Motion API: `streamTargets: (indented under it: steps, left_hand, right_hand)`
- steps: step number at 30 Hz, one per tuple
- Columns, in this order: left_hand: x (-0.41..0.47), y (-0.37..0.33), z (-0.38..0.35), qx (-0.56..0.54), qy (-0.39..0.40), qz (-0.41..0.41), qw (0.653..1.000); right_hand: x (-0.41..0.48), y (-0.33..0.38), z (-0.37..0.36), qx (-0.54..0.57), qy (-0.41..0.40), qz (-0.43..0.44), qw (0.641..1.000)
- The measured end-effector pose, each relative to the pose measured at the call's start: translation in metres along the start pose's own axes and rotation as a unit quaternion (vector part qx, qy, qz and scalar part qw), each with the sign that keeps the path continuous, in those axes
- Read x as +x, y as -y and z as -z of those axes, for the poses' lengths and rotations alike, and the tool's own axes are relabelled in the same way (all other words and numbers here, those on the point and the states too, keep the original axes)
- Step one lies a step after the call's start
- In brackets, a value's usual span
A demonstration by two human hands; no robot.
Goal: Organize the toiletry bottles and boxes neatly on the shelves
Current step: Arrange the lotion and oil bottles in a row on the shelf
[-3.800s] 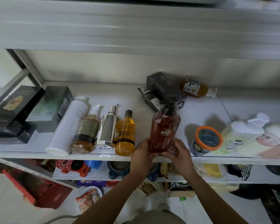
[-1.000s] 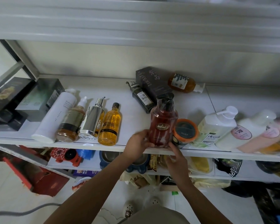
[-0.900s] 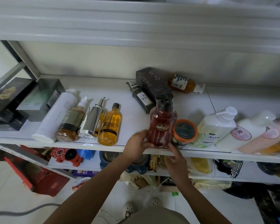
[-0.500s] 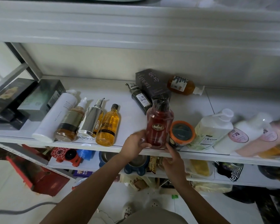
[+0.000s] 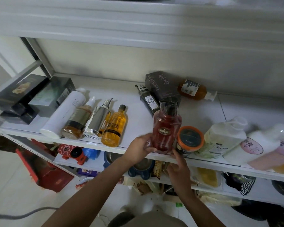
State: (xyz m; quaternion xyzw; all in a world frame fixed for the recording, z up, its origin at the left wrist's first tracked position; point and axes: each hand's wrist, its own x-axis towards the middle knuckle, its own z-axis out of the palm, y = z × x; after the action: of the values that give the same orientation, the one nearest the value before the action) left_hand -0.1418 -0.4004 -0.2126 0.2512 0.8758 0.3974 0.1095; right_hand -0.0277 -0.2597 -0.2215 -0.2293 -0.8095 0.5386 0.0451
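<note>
A dark red bottle (image 5: 166, 126) with a black cap stands upright at the front edge of the white shelf (image 5: 134, 122). My left hand (image 5: 138, 148) grips its lower left side. My right hand (image 5: 177, 164) is just below the shelf edge, its index finger touching the bottle's base. A row of bottles stands to the left: white (image 5: 64, 115), brown pump (image 5: 78, 122), silver (image 5: 97, 122), amber (image 5: 116, 126). An orange-rimmed jar (image 5: 189, 140) leans right beside the red bottle.
Dark boxes (image 5: 31, 95) sit at the far left. Behind lie a dark box (image 5: 161, 86), a small dark bottle (image 5: 148, 99) and an amber bottle (image 5: 193, 90) on its side. White and pink pump bottles (image 5: 226, 136) line the right. The lower shelf (image 5: 95, 161) holds toys and bowls.
The red bottle has shifted right, up against the orange-rimmed jar. My right hand let go of it and dropped below the shelf edge; the left hand keeps its grip.
</note>
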Motion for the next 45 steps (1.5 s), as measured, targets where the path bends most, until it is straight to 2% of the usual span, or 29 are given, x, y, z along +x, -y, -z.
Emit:
streamTargets:
  steps: [3, 5, 7, 8, 10, 12, 14, 19, 22, 25, 28, 30, 32, 34, 36, 38, 41, 45]
  left_hand:
    - [-0.006, -0.003, 0.006, 0.081, -0.016, -0.020, 0.996]
    - [-0.016, -0.001, 0.017, 0.123, -0.111, -0.039, 0.985]
    - [-0.026, 0.008, 0.034, 0.145, -0.254, -0.036, 0.955]
    - [-0.032, 0.015, 0.045, 0.143, -0.315, -0.005, 0.938]
    - [-0.044, 0.031, 0.065, 0.093, -0.370, 0.097, 0.919]
    - [-0.054, 0.047, 0.078, 0.050, -0.360, 0.148, 0.920]
    - [-0.064, 0.053, 0.083, 0.060, -0.321, 0.148, 0.933]
    - [-0.073, 0.063, 0.087, 0.022, -0.269, 0.127, 0.954]
    - [-0.072, 0.061, 0.094, -0.002, -0.250, 0.101, 0.963]
    - [-0.072, 0.064, 0.104, -0.027, -0.222, 0.111, 0.968]
    - [-0.067, 0.064, 0.112, -0.066, -0.175, 0.126, 0.974]
    - [-0.059, 0.064, 0.112, -0.097, -0.110, 0.123, 0.982]
    - [-0.050, 0.063, 0.111, -0.128, -0.045, 0.148, 0.980]
    - [-0.044, 0.062, 0.113, -0.204, -0.003, 0.159, 0.966]
    - [-0.039, 0.064, 0.117, -0.273, 0.021, 0.136, 0.952]
    - [-0.034, 0.063, 0.120, -0.269, 0.029, 0.114, 0.956]
    - [-0.027, 0.064, 0.118, -0.218, 0.007, 0.088, 0.972]
    - [-0.024, 0.067, 0.108, -0.203, -0.022, 0.053, 0.977]
  right_hand:
    - [-0.004, 0.001, -0.004, 0.040, -0.041, -0.016, 0.998]
    - [-0.008, 0.008, -0.010, 0.071, -0.091, -0.001, 0.993]
    - [-0.012, 0.017, -0.022, 0.077, -0.132, 0.023, 0.988]
    - [-0.012, 0.022, -0.031, 0.070, -0.141, 0.031, 0.987]
    - [-0.014, 0.031, -0.053, 0.060, -0.128, 0.039, 0.989]
    - [-0.013, 0.045, -0.077, 0.057, -0.080, 0.038, 0.994]
    - [-0.005, 0.064, -0.101, 0.055, -0.010, 0.028, 0.998]
    - [0.025, 0.116, -0.147, 0.109, 0.103, -0.120, 0.981]
    - [0.035, 0.127, -0.156, 0.052, 0.109, -0.149, 0.981]
    - [0.040, 0.131, -0.157, 0.035, 0.087, -0.177, 0.980]
    - [0.042, 0.131, -0.153, 0.062, 0.082, -0.197, 0.975]
    - [0.043, 0.127, -0.148, 0.131, 0.090, -0.206, 0.965]
    - [0.044, 0.121, -0.141, 0.217, 0.097, -0.205, 0.950]
    - [0.042, 0.115, -0.136, 0.270, 0.106, -0.190, 0.938]
    - [0.041, 0.108, -0.134, 0.311, 0.113, -0.163, 0.929]
    - [0.042, 0.102, -0.133, 0.339, 0.114, -0.132, 0.925]
    - [0.045, 0.094, -0.132, 0.324, 0.107, -0.088, 0.936]
    - [0.044, 0.083, -0.128, 0.261, 0.097, -0.030, 0.960]
